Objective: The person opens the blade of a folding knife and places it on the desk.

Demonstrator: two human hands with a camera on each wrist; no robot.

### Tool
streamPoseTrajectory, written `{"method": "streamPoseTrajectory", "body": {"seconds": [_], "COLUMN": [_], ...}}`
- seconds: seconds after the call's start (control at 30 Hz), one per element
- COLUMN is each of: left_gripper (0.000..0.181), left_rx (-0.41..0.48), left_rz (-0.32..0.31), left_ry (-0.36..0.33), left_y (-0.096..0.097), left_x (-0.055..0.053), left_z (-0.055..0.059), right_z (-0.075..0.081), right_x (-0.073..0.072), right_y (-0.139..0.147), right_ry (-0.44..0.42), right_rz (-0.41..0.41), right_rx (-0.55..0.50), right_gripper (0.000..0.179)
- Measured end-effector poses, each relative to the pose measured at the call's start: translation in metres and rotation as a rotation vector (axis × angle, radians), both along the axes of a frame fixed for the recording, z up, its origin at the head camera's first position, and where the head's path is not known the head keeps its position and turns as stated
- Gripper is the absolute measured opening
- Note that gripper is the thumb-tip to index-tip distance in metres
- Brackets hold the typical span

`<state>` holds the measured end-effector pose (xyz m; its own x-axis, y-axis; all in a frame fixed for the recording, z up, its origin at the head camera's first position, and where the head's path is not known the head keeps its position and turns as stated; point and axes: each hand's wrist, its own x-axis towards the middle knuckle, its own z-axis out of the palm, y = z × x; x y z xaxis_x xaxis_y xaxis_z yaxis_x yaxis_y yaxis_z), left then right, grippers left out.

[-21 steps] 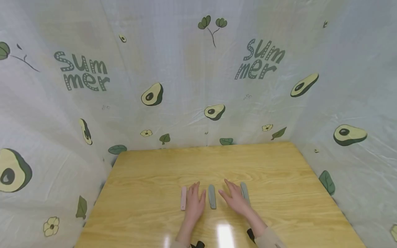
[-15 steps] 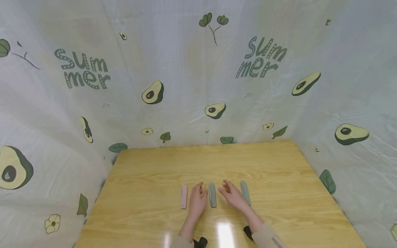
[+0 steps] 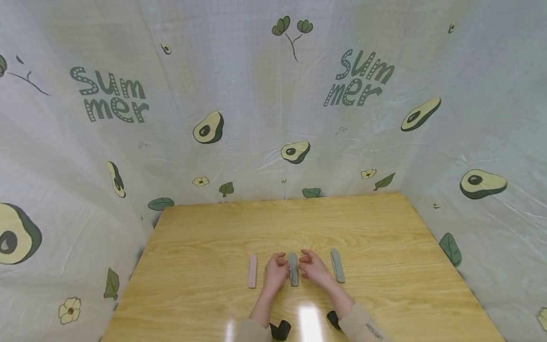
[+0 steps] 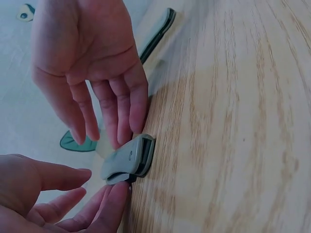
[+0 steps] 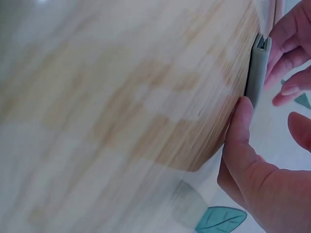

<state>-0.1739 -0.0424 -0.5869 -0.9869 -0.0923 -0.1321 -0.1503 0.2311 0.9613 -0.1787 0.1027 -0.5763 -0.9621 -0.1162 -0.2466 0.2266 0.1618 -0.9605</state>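
Observation:
Between my two hands, a grey-green folded pocket knife (image 3: 294,280) lies on the wooden table, its slotted end and a small hole showing in the left wrist view. My left hand (image 3: 275,274) is at its left side, with loosely bent fingers touching the edge near the slotted end. From the other side, the fingertips of my right hand (image 3: 315,269) touch it; in the right wrist view a fingertip rests against its side (image 5: 257,80). Neither hand is wrapped around it, and the knife still lies on the wood.
A pink knife (image 3: 252,271) of the same shape lies left of my left hand. A second grey-green knife (image 3: 337,266) lies to the right of my right hand. Behind the wooden table (image 3: 213,237) hangs a cloth (image 3: 248,95) printed with avocados.
Both hands have come inward towards the middle knife, and their fingers have bent more. They now touch its sides. All three knives lie about where they were.

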Motion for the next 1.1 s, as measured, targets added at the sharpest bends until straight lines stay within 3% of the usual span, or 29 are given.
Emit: {"method": "streamPoseTrajectory", "body": {"seconds": [0.23, 0.47, 0.57, 0.77, 0.9, 1.1], "left_gripper": [0.037, 0.030, 0.030, 0.031, 0.030, 0.031], "left_rx": [0.006, -0.020, 0.029, 0.136, 0.203, 0.287], "left_rz": [0.017, 0.013, 0.036, 0.049, 0.023, -0.069], "left_ry": [0.001, 0.147, 0.117, -0.012, -0.042, -0.054], "left_y": [0.0032, 0.0019, 0.0028, 0.0052, 0.0039, -0.0022], "left_x": [0.0019, 0.0043, 0.0024, 0.0004, 0.0006, 0.0006], "left_z": [0.0033, -0.0009, -0.0014, 0.0012, 0.0013, 0.0076], "right_z": [0.0005, 0.0023, 0.0035, 0.0033, 0.0023, 0.0047], "right_x": [0.0007, 0.0017, 0.0021, 0.0036, 0.0046, 0.0035], "right_y": [-0.0071, -0.0079, -0.0080, -0.0076, -0.0063, -0.0024], "right_ry": [0.011, 0.025, 0.041, 0.063, 0.074, 0.101], "right_rz": [-0.013, -0.019, -0.030, -0.049, -0.052, -0.051], "right_rx": [0.009, 0.000, -0.007, -0.001, 0.006, 0.021], "right_gripper": [0.056, 0.056, 0.055, 0.048, 0.040, 0.037]}}
